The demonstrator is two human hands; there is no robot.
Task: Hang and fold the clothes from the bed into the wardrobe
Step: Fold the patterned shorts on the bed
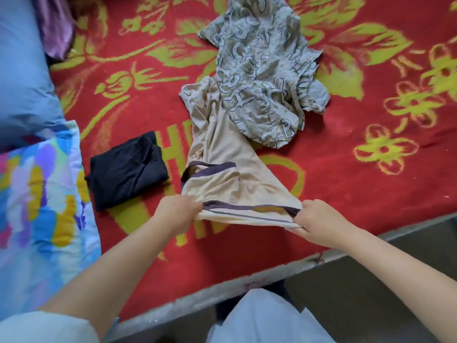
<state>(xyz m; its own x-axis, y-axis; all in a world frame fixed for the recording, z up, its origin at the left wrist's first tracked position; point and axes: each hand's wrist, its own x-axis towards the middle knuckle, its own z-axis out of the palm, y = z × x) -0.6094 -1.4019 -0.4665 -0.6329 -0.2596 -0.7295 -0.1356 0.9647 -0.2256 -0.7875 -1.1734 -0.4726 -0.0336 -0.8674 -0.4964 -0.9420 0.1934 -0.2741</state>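
step: straightening beige shirt to fold | left hand, right hand: fingers pinch its near hem, taut | black garment: folded, left of shirt

Both hands pinch the near edge of a beige garment with dark trim, the left hand and right hand stretching it over the red flowered bed. A folded black garment lies beside it; a patterned grey garment overlaps its far end.
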